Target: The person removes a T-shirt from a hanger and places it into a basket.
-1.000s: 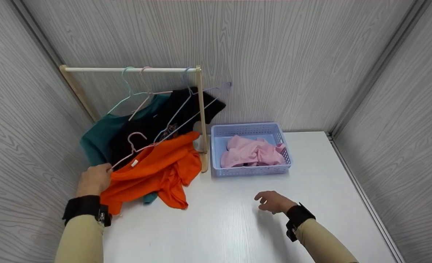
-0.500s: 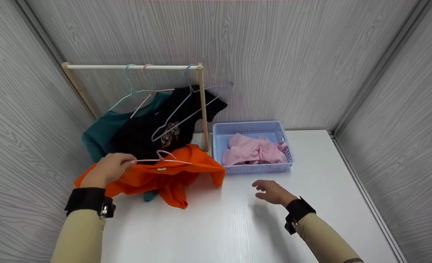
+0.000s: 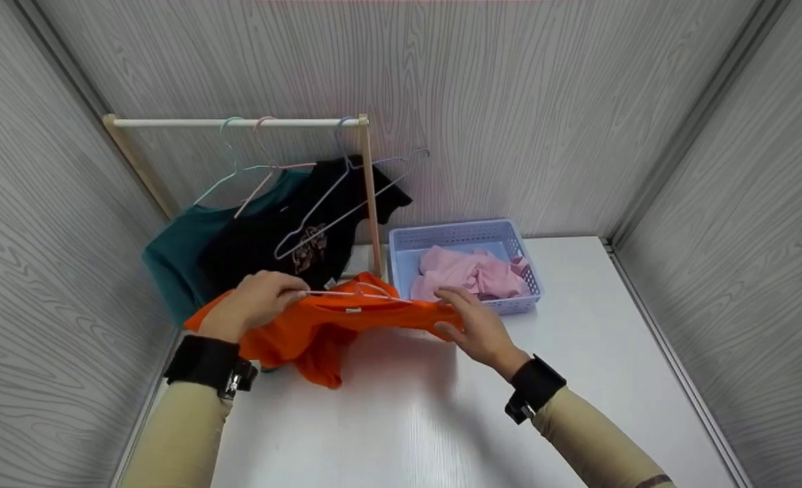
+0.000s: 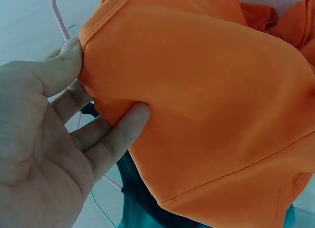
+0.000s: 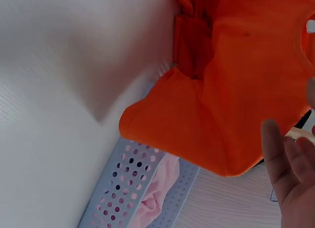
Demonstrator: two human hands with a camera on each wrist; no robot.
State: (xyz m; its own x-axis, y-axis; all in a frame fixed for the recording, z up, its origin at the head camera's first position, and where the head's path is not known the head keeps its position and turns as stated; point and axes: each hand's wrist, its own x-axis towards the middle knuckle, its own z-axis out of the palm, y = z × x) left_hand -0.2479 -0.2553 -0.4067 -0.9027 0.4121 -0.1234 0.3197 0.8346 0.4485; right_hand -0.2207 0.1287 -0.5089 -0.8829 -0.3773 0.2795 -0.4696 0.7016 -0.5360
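My left hand (image 3: 251,301) pinches the shoulder of an orange shirt (image 3: 319,325) together with one end of a pink hanger (image 3: 333,293). In the left wrist view the thumb lies at the neckline, and the shirt's fabric (image 4: 197,80) hangs beside the fingers. The hanger sits along the neckline, its hook tipped toward the rack. At the shirt's other shoulder is my right hand (image 3: 478,329), fingers extended and thumb apart. From the right wrist, its fingers (image 5: 275,154) overlap the shirt's edge without curling round it.
Behind stands a clothes rack (image 3: 170,123) holding several hangers. A teal shirt (image 3: 170,264) and a black shirt (image 3: 258,244) hang there, a lilac hanger (image 3: 319,202) in front. Right of it, a lilac basket (image 3: 451,227) contains pink cloth (image 3: 468,271). Walls enclose the white table (image 3: 577,285).
The left hand has moved right and swung the shirt and hanger round in front of the rack, neckline level. The right hand has moved left and up to the shirt's right shoulder.
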